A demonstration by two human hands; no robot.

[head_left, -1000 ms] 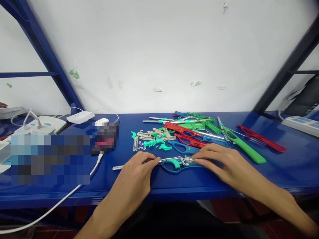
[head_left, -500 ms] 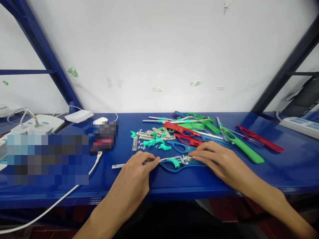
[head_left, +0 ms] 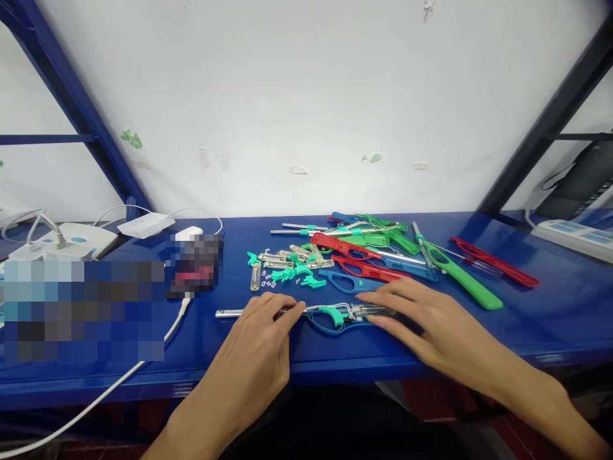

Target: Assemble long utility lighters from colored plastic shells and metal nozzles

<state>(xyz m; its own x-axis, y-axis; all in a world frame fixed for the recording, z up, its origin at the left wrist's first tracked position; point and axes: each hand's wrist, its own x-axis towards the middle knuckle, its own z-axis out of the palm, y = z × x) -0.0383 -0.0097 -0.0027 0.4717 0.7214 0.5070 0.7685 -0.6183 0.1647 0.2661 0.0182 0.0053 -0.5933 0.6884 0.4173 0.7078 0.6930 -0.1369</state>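
Observation:
A half-assembled utility lighter lies on the blue table before me, its blue handle shell [head_left: 330, 330] facing up with the inside bare. A turquoise trigger [head_left: 334, 315], white wires and a clear fuel tank [head_left: 366, 310] sit in the shell. My left hand [head_left: 265, 326] is closed around the lighter's metal tube [head_left: 227, 314], thumb and forefinger pinching near the handle. My right hand [head_left: 421, 316] straddles the tank end, with thumb on the near side and fingers on the far side. Its palm hides the handle's right end.
Behind the hands lie loose turquoise triggers [head_left: 283, 275], clear fuel tanks [head_left: 255, 276] and red handle shells [head_left: 342, 246]. A green lighter handle [head_left: 467, 281] and another red shell [head_left: 498, 263] lie right. At left are a white cable [head_left: 119, 381] and power strip [head_left: 79, 236].
My right thumb and fingers have spread wider apart around the tank end, uncovering more of the clear tank. My left hand keeps its pinch on the tube. The view has shifted slightly.

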